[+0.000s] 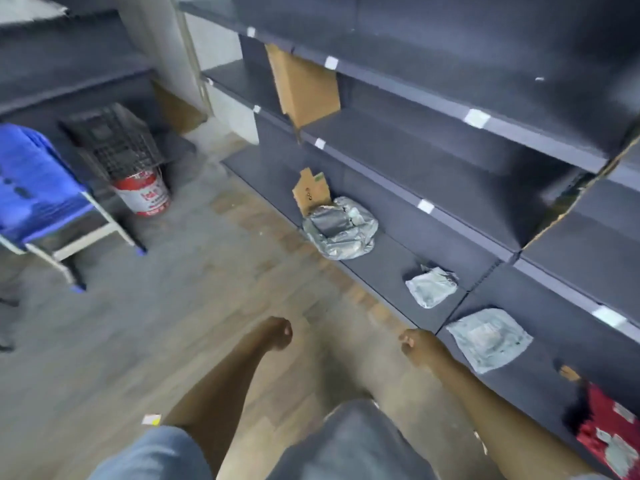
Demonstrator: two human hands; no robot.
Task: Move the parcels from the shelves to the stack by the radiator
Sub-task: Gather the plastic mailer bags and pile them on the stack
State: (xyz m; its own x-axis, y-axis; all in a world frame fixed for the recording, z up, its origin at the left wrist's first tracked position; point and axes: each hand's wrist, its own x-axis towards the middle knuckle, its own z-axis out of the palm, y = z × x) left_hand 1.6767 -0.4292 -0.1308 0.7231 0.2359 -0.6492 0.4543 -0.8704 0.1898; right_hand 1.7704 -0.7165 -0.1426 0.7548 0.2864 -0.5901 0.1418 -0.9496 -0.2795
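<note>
Dark grey shelves [433, 161] run along the right. On the lowest shelf lie a bulky grey plastic parcel [341, 228], a small grey mailer [431, 285], a flat pale mailer [490, 337] and a red parcel [609, 434] at the right edge. A cardboard box [304, 84] stands on a higher shelf, and a cardboard piece [311, 190] leans behind the bulky parcel. My left hand [277, 332] is curled shut over the floor, holding nothing. My right hand [417, 344] is also curled shut and empty, just left of the flat pale mailer. No radiator is in view.
A blue crate on a white metal trolley [38, 192] stands at the left. A black wire basket [114, 140] sits on a red and white bucket [143, 195]. More dark shelving [69, 71] fills the far left. Wooden floor [173, 323] lies between.
</note>
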